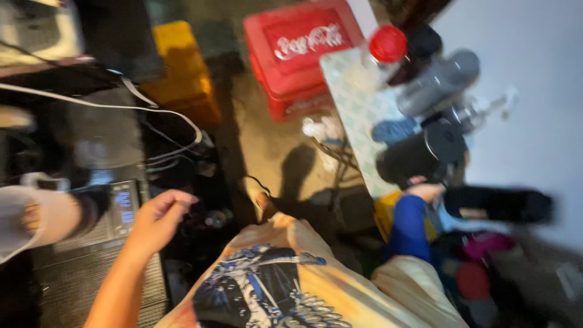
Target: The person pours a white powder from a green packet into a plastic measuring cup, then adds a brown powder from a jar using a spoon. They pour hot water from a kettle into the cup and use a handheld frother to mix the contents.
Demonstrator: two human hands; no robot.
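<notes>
A single camera sits on the person's head and looks steeply down past their chest, so the printed shirt (285, 285) fills the bottom edge. It faces the floor ahead, where a red crate (297, 54) lies at the top. The left hand (159, 217) and right hand (425, 192) sit close, at mid-frame. A patterned tabletop (355, 115) runs along the right. The picture is tilted and blurred.
</notes>
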